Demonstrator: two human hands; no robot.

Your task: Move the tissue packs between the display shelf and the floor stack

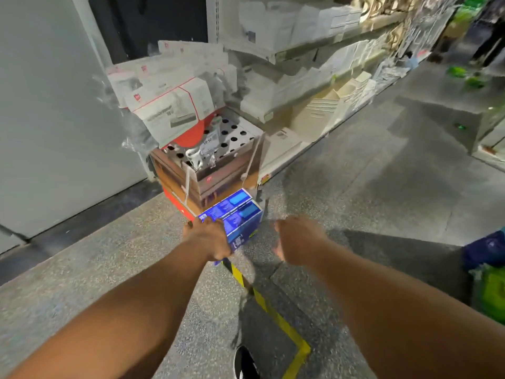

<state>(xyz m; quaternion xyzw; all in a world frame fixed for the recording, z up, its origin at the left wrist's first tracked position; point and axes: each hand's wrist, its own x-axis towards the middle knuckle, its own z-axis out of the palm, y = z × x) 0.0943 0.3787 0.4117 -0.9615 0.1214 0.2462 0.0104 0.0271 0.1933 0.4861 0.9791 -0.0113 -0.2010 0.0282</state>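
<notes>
Hands out over the floor — the left hand (211, 237) grips the near corner of the blue tissue pack (236, 218), which sits low against the brown display box (207, 173) at the end of the display shelf (314, 47). The right hand (293, 240) hangs just beside it, fingers loosely curled, holding nothing. Looks like the pick-up step; next it needs that right hand onto the pack's far side. Count: one blue pack with two panels showing, several white packs (169, 105) piled above, blurred — no exact number
</notes>
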